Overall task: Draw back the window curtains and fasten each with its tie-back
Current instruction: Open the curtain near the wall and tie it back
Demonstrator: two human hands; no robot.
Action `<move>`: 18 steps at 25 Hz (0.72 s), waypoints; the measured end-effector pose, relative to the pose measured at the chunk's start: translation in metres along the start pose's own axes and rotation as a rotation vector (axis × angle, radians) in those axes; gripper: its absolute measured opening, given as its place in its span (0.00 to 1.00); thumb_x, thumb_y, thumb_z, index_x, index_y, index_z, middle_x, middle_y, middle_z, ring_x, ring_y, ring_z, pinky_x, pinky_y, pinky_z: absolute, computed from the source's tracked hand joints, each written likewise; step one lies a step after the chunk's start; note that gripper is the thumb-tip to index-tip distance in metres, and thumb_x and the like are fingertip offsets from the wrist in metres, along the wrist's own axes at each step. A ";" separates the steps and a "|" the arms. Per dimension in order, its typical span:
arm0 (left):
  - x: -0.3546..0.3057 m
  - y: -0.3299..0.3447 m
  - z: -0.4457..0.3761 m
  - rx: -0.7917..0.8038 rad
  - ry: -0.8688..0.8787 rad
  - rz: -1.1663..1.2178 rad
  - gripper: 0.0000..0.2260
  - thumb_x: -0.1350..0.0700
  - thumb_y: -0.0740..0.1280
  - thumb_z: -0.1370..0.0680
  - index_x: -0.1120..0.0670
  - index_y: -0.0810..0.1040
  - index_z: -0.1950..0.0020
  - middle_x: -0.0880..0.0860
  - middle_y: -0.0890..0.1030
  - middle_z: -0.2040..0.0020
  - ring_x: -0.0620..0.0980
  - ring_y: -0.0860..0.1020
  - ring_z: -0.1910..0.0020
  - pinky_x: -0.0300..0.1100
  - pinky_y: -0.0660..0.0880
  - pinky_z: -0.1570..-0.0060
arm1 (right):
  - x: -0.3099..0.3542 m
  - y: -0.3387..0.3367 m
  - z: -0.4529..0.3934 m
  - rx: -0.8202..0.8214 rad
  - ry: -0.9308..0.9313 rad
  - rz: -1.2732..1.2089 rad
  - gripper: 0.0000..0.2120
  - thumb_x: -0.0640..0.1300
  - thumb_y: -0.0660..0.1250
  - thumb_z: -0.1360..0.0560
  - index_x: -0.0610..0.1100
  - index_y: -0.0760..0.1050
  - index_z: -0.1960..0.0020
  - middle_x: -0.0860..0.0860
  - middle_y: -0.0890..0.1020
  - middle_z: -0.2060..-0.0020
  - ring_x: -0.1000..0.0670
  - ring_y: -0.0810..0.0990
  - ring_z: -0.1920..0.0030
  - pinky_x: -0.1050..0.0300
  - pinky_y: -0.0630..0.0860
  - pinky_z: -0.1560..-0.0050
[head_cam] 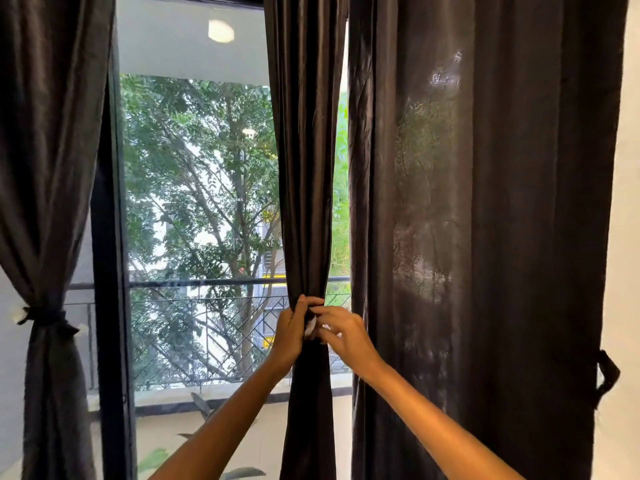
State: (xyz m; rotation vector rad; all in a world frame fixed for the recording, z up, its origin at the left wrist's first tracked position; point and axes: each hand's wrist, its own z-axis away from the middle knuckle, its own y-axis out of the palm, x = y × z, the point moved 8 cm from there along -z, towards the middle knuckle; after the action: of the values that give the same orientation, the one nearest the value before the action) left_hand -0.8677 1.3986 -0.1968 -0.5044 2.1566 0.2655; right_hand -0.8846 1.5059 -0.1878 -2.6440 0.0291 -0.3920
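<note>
Three dark curtains hang at the window. The left curtain is gathered and bound by a dark tie-back with white ends. The middle curtain is bunched narrow at waist height. My left hand wraps round its left side, and my right hand pinches the middle tie-back, a dark band with a white patch, against the bunch. The right curtain hangs wide and loose; a dark tie-back loop dangles at its right edge.
A black window frame post stands between the left and middle curtains. Through the glass I see a balcony railing, trees and a building. A pale wall borders the right curtain.
</note>
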 end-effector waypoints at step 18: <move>-0.048 -0.009 0.032 -0.101 0.641 -0.801 0.23 0.53 0.54 0.22 0.56 0.58 0.27 0.51 0.62 0.47 0.45 0.68 0.50 0.25 0.61 0.42 | 0.005 -0.010 -0.027 -0.069 0.267 -0.276 0.08 0.35 0.66 0.26 0.44 0.68 0.54 0.40 0.77 0.72 0.43 0.78 0.69 0.60 0.70 0.66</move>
State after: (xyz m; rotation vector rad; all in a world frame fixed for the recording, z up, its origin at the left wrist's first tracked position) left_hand -0.8146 1.4144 -0.1772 -1.6205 2.3219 -0.2755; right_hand -0.8880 1.5028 -0.1593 -2.6492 -0.2439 -0.8478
